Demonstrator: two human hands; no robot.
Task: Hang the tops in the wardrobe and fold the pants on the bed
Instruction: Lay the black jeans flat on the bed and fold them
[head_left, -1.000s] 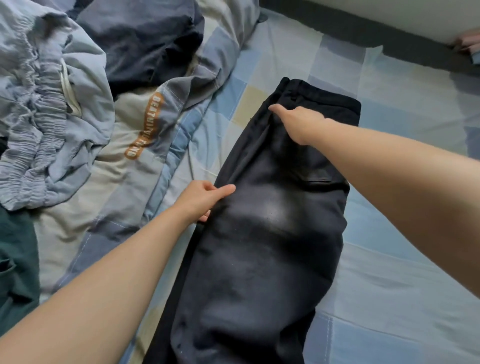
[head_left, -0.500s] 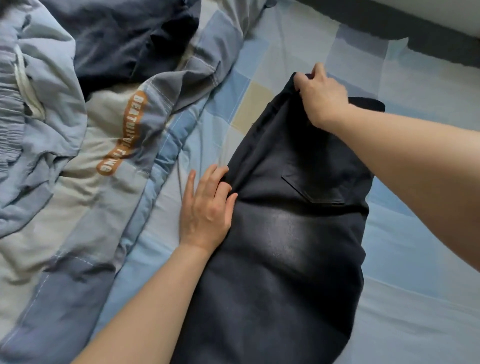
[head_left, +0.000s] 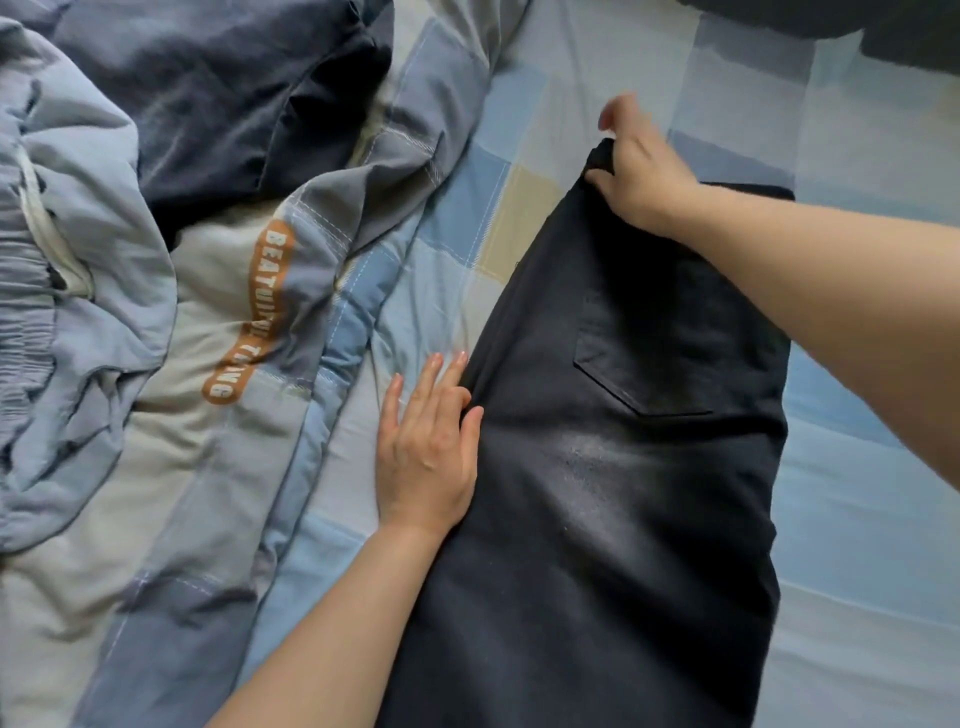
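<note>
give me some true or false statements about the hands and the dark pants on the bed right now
1. The right hand grips the top corner of the dark pants. True.
2. The left hand is curled in a fist above the quilt. False: it lies flat with straight fingers at the pants' left edge, on the bed sheet.
3. A back pocket shows on the pants. True.
4. The pants are already folded into a small square. False: they lie stretched out lengthwise.
5. The orange label on the quilt sits right of the pants. False: it is to their left.
</note>
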